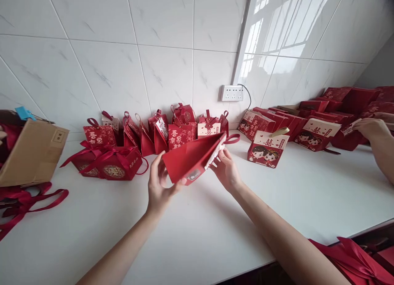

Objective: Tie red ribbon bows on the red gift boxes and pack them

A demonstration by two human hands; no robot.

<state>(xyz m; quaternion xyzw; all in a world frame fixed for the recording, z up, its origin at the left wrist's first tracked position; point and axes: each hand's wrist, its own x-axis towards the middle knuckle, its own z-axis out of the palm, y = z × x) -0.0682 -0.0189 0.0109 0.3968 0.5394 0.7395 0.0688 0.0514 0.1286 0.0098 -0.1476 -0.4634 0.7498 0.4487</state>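
The left hand (158, 186) and right hand (228, 170) grasp a red, wedge-shaped cardboard box (189, 157); it seems light, stiff, easily creased, best held by its edges.

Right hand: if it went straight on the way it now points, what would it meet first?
The open red box first, since the right hand touches it now. Beyond it, probably the standing red boxes by the tiled wall, though depth is hard to judge.

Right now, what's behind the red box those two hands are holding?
Behind the held box are a red box with white writing and a cream-fronted box. Their lower parts are covered, so I can't see those.
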